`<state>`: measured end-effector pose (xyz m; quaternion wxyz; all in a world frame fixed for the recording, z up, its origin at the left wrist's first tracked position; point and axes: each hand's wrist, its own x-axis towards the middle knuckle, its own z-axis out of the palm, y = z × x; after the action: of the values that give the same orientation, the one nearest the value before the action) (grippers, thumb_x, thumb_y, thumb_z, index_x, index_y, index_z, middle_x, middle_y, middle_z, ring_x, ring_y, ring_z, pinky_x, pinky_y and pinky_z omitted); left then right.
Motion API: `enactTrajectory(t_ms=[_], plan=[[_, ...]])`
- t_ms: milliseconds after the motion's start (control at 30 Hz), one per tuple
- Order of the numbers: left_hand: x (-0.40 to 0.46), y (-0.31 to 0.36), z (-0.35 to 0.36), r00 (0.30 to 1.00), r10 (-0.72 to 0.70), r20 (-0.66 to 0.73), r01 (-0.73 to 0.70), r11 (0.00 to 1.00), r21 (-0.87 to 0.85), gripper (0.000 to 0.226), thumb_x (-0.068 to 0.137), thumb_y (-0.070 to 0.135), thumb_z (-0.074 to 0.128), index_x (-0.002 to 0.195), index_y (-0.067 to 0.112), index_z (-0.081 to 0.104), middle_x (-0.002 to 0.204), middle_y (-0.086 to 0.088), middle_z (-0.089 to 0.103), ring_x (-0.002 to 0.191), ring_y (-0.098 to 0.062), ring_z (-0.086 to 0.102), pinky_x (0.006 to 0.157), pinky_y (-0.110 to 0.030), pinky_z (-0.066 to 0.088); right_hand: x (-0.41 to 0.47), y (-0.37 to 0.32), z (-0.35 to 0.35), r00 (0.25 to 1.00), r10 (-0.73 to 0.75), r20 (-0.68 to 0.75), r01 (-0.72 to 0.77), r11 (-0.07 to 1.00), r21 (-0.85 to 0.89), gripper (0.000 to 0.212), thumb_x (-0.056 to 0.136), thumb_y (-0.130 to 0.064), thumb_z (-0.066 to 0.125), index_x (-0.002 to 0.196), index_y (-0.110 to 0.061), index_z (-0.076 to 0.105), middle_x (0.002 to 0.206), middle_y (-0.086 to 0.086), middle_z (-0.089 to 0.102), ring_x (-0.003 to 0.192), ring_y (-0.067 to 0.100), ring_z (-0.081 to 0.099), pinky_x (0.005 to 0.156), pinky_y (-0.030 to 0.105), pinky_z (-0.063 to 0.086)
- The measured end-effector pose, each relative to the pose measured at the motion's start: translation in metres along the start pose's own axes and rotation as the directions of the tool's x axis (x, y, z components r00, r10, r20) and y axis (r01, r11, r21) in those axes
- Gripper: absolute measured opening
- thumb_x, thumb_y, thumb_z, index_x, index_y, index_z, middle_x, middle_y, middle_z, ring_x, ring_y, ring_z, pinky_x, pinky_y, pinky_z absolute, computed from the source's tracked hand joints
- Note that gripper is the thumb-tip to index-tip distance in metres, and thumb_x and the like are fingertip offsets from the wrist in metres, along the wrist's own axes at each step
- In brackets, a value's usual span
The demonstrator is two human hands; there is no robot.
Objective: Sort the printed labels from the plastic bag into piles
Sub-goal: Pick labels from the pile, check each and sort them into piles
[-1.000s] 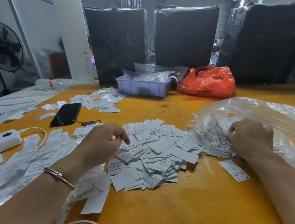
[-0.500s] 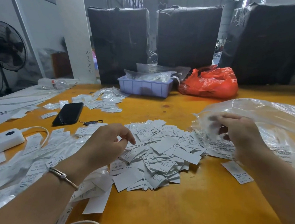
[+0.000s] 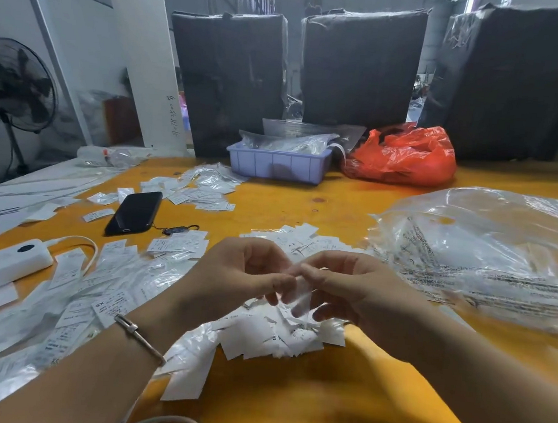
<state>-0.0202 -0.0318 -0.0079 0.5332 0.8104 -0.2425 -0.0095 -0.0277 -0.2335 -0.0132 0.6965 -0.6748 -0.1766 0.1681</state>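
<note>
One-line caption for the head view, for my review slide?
Both hands, left hand and right hand, pinch one label above the label pile on the yellow table.

Soft daylight from behind, glare on the plastic bag (image 3: pixel 489 256), wide-angle bending, blurred hands.

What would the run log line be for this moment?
left hand: pinching label | right hand: pinching same label | pile: below hands | clear bag: on table, untouched
</note>
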Motion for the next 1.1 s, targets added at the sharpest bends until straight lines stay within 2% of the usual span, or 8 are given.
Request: enactTrajectory(t_ms=[167,333,533,600,700,833,933,1100], plan=[[0.000,-0.001,-0.002,0.999,0.010,-0.036,-0.010,1.000,0.020,0.031,0.073,0.029,0.073,0.084,0.001,0.072,0.070,-0.012,0.071,0.061,-0.019,0.066,0.059,-0.026,0.055,-0.001,-0.002,0.005,0.994,0.008,-0.112,-0.024,0.990,-0.139,0.055,0.060,-0.029,0.085,0.105,-0.010,0.059,0.082,0.015,0.074,0.070,0.022,0.070,0.062,0.028,0.050],[-0.001,-0.001,-0.003,0.997,0.003,-0.076,0.000,0.999,0.046,0.032,0.077,0.038,0.067,0.081,0.007,0.072,0.069,-0.007,0.072,0.059,-0.020,0.068,0.059,-0.027,0.054,0.000,-0.003,-0.002,0.980,-0.070,-0.184,0.041,0.986,-0.160,0.013,0.079,0.002,0.071,0.091,0.000,0.067,0.076,0.018,0.073,0.064,0.022,0.068,0.060,0.026,0.049],[0.000,-0.005,-0.005,0.989,-0.020,-0.149,0.033,0.996,0.086,0.013,0.091,0.017,0.065,0.084,0.010,0.074,0.072,-0.006,0.074,0.059,-0.016,0.069,0.056,-0.019,0.050,0.000,-0.008,-0.016,0.968,-0.117,-0.221,0.075,0.978,-0.193,0.008,0.080,0.006,0.068,0.087,0.003,0.070,0.071,0.018,0.072,0.061,0.022,0.068,0.057,0.024,0.049],[0.000,-0.006,-0.008,0.984,-0.033,-0.177,0.050,0.995,0.089,0.012,0.091,0.015,0.066,0.084,0.010,0.074,0.072,-0.005,0.074,0.060,-0.016,0.068,0.057,-0.019,0.050,0.000,-0.010,-0.028,0.914,-0.216,-0.344,0.052,0.903,-0.427,0.009,0.080,0.007,0.067,0.084,-0.001,0.071,0.067,0.014,0.071,0.057,0.022,0.067,0.056,0.029,0.052],[0.000,-0.007,-0.011,0.983,-0.038,-0.179,0.052,0.996,0.073,0.007,0.087,0.012,0.070,0.084,0.007,0.072,0.072,-0.008,0.073,0.061,-0.018,0.068,0.058,-0.020,0.052,-0.002,-0.015,-0.059,0.735,-0.453,-0.505,-0.142,0.626,-0.767,0.017,0.081,0.000,0.060,0.083,-0.012,0.072,0.071,0.006,0.070,0.067,0.025,0.066,0.068,0.039,0.056],[-0.002,-0.005,-0.010,0.988,-0.012,-0.156,0.022,0.998,0.060,0.016,0.077,0.023,0.075,0.081,0.008,0.072,0.070,-0.010,0.072,0.062,-0.022,0.068,0.060,-0.023,0.055,-0.006,-0.014,-0.101,0.609,-0.447,-0.655,-0.517,0.403,-0.755,0.024,0.082,-0.003,0.051,0.090,-0.020,0.066,0.093,0.005,0.066,0.091,0.028,0.056,0.086,0.038,0.038],[-0.003,-0.004,-0.010,0.990,-0.010,-0.144,0.017,0.999,0.049,0.022,0.070,0.035,0.076,0.074,0.013,0.074,0.068,-0.010,0.071,0.061,-0.023,0.067,0.059,-0.025,0.056,-0.007,-0.006,-0.122,0.521,-0.410,-0.749,-0.639,0.395,-0.660,0.026,0.084,-0.001,0.048,0.099,-0.012,0.065,0.102,0.010,0.065,0.094,0.029,0.053,0.077,0.034,0.036],[-0.002,-0.003,-0.009,0.990,-0.014,-0.142,0.025,0.997,0.076,0.027,0.073,0.039,0.070,0.076,0.013,0.076,0.066,-0.008,0.071,0.059,-0.021,0.066,0.059,-0.025,0.054,-0.007,-0.001,-0.134,0.460,-0.479,-0.748,-0.703,0.317,-0.636,0.028,0.085,0.000,0.047,0.111,-0.007,0.045,0.060,0.009,0.046,0.055,0.024,0.042,0.066,0.036,0.032]])
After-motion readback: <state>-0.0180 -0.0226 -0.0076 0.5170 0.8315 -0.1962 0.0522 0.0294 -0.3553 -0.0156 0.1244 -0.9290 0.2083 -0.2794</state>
